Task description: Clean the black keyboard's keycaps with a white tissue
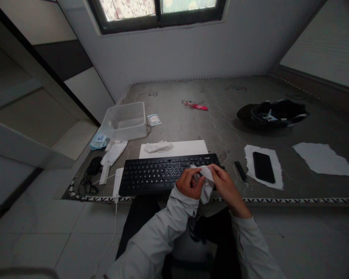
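My left hand (190,183) and my right hand (222,185) meet over the right end of a black keyboard (154,175). Between them is a crumpled white tissue (207,189), pinched by the fingers of both hands, its loose end hanging down toward my lap. Whether something small is wrapped in it I cannot tell. The keyboard lies near the front edge of the mattress, its number pad partly covered by my hands. Behind it, a white sheet (189,148) carries another crumpled tissue (159,147).
To the right lie dark pen-like tools (241,171), a black phone (263,166) on a tissue, another flat tissue (325,158) and a black cap (272,114). Leftward are a clear plastic box (125,122), a small packet (154,119), a white power strip (117,184) and black cable (88,184). A red wrapper (197,106) lies farther back.
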`<state>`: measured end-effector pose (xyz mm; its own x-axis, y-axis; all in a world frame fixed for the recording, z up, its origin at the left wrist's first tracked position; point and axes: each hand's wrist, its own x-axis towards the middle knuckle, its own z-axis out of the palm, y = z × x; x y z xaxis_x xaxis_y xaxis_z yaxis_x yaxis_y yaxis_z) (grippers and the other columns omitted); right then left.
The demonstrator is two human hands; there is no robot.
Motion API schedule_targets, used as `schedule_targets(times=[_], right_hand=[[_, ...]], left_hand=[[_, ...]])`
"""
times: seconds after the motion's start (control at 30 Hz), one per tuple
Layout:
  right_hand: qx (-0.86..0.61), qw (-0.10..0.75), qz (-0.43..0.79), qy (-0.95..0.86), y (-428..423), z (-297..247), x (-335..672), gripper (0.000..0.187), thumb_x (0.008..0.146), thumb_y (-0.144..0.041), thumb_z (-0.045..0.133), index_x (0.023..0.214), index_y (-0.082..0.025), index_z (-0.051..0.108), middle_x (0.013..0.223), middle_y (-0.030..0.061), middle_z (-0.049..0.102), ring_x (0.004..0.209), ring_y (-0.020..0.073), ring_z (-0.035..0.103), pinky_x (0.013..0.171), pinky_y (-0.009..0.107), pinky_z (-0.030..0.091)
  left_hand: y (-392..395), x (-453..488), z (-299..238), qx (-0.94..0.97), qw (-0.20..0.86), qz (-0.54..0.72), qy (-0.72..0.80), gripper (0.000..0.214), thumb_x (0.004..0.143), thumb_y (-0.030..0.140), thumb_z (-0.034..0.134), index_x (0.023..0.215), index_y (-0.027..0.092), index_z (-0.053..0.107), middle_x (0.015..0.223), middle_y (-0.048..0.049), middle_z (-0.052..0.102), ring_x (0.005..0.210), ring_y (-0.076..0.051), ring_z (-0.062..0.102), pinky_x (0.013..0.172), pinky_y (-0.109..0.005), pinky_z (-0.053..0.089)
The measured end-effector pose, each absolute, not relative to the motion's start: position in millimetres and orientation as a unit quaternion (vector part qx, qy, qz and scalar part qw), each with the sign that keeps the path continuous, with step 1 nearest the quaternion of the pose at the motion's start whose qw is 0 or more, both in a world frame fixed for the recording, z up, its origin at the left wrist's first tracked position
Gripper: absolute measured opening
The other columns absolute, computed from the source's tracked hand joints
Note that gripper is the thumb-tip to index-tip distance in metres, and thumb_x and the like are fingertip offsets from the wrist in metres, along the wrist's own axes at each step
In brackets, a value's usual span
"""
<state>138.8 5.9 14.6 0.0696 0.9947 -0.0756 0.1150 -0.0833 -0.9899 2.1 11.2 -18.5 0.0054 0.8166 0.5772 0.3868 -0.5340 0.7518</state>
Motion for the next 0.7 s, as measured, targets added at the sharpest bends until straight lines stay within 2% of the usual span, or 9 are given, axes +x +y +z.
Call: schedule_targets(times=[0.07,0.13,0.23,0.33,0.5,0.7], right_hand=[[-0.562,0.454,0.457,-0.519,4.3,17.7,139.3,0.047,0.089,-0.062,0.042,0.089,-0.02,0.063,0.084,0.0042,0.068,0.077,0.0202,0.062,0.065,0.028,0.048],[-0.547,0.449,0.465,-0.532,3.3,20.5,139.4,0.044,0.087,-0.061,0.048,0.093,-0.021,0.064,0.087,0.0038,0.069,0.08,0.0205,0.063,0.068,0.028,0.049],[-0.546,0.456,0.473,-0.52,3.1,21.9,139.2,0.037,0.079,-0.058,0.063,0.084,-0.021,0.062,0.071,-0.0002,0.065,0.065,0.0175,0.06,0.056,0.025,0.045],[-0.551,0.465,0.494,-0.486,3.6,20.5,139.4,0.037,0.079,-0.058,0.062,0.074,-0.021,0.057,0.057,-0.003,0.057,0.05,0.0139,0.051,0.046,0.023,0.036],[-0.544,0.482,0.533,-0.433,5.3,15.3,137.9,0.037,0.08,-0.057,0.06,0.081,-0.021,0.056,0.059,-0.0028,0.057,0.048,0.0133,0.048,0.044,0.023,0.036],[-0.596,0.51,0.422,-0.454,6.6,12.9,139.1,0.032,0.084,-0.053,0.055,0.075,-0.022,0.052,0.067,-0.001,0.057,0.059,0.015,0.052,0.049,0.024,0.041]], left_hand=[[11.0,3.2,-19.7,0.673,0.193,0.549,0.457,0.023,0.084,0.031,0.059,0.102,0.017,0.065,0.09,-0.0051,0.067,0.042,-0.005,0.045,0.042,-0.02,0.041],[10.7,4.6,-21.7,0.659,0.19,0.552,0.474,0.023,0.082,0.03,0.06,0.101,0.017,0.063,0.084,-0.0029,0.067,0.041,-0.005,0.045,0.041,-0.019,0.041],[10.1,6.0,-23.6,0.643,0.193,0.557,0.488,0.023,0.079,0.029,0.065,0.097,0.016,0.06,0.077,-0.0005,0.067,0.04,-0.004,0.047,0.04,-0.017,0.04],[10.1,5.3,-21.8,0.648,0.19,0.569,0.47,0.02,0.081,0.029,0.065,0.095,0.016,0.06,0.083,-0.003,0.067,0.042,-0.003,0.047,0.041,-0.016,0.04],[11.3,2.5,-16.3,0.681,0.176,0.565,0.43,0.021,0.087,0.028,0.057,0.102,0.017,0.065,0.091,-0.0064,0.067,0.046,-0.005,0.047,0.046,-0.019,0.046],[13.5,2.2,-18.8,0.671,0.18,0.582,0.422,0.018,0.087,0.027,0.059,0.1,0.017,0.068,0.094,-0.0073,0.069,0.049,-0.006,0.052,0.046,-0.018,0.048]])
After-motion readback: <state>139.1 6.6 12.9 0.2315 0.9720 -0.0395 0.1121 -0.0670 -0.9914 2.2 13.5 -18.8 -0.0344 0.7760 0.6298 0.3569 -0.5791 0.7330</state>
